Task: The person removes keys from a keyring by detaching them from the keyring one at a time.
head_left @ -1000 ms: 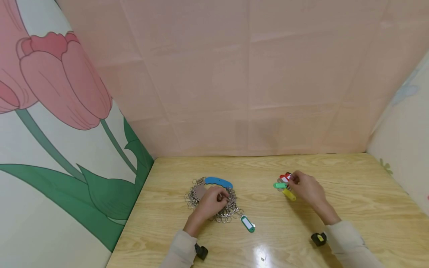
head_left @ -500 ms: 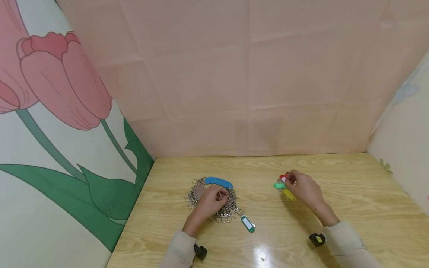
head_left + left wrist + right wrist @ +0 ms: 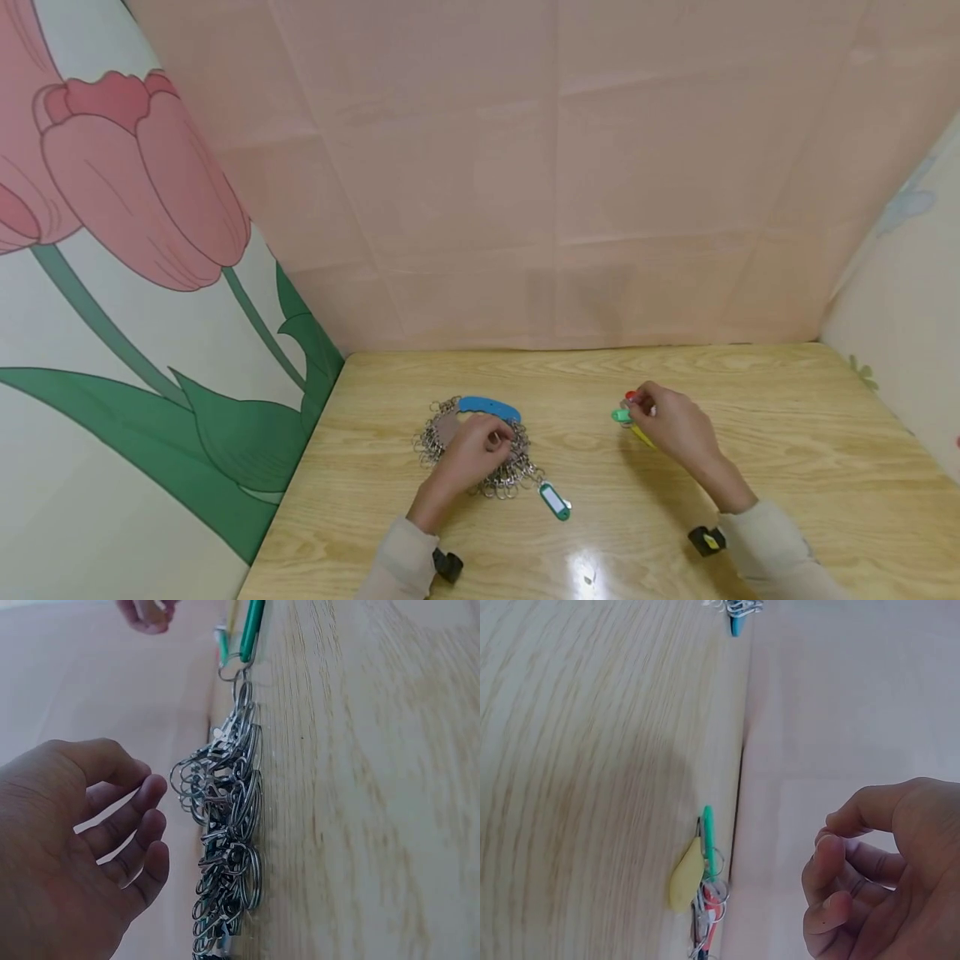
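On the left of the table lies a bunch of small metal key rings (image 3: pixel 504 485) with a curved blue strip (image 3: pixel 489 407) at its far side. My left hand (image 3: pixel 471 450) hovers over it. In the left wrist view its fingers are loosely bent, thumb touching index, apart from the rings. A green key tag (image 3: pixel 554 502) hangs from the bunch's near end. At right, my right hand (image 3: pixel 678 425) is above a small cluster of tags: green (image 3: pixel 620 415), yellow (image 3: pixel 687 879) and red (image 3: pixel 631 396), partly hidden by it. Its fingers are bent with nothing visible in them.
The wooden table (image 3: pixel 375 533) meets a pink cloth backdrop (image 3: pixel 555 208) at its far edge. A tulip-printed wall (image 3: pixel 150 192) stands on the left, a pale wall (image 3: pixel 907 292) on the right. Each wrist wears a black camera (image 3: pixel 707 540).
My right hand has shifted slightly left over the tag cluster, covering more of the red and yellow tags. My left hand has barely moved, and the key rings lie as before.
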`<state>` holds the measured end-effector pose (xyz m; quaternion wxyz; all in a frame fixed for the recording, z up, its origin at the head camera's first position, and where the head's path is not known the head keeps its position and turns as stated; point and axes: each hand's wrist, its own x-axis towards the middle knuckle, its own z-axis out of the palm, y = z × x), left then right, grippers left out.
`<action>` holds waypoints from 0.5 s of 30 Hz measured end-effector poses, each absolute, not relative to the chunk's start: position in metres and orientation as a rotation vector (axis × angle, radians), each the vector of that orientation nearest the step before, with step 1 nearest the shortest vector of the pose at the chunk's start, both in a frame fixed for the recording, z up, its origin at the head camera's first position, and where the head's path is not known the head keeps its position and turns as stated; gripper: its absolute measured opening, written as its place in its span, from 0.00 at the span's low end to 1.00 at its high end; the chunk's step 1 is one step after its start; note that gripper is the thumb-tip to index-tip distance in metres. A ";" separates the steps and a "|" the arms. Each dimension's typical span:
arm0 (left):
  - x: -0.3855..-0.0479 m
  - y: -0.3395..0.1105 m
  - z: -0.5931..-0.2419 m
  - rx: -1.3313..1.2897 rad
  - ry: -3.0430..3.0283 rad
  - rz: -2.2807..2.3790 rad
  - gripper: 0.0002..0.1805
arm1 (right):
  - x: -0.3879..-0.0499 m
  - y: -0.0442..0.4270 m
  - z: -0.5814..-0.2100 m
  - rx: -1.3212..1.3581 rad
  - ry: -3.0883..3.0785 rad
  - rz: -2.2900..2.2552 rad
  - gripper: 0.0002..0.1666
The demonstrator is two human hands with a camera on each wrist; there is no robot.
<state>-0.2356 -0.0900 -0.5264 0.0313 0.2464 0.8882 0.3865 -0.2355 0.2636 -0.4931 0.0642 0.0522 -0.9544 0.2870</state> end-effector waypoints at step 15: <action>-0.225 -0.083 -0.517 0.796 2.711 1.135 0.08 | -0.223 0.240 -0.488 0.289 -2.832 0.814 0.03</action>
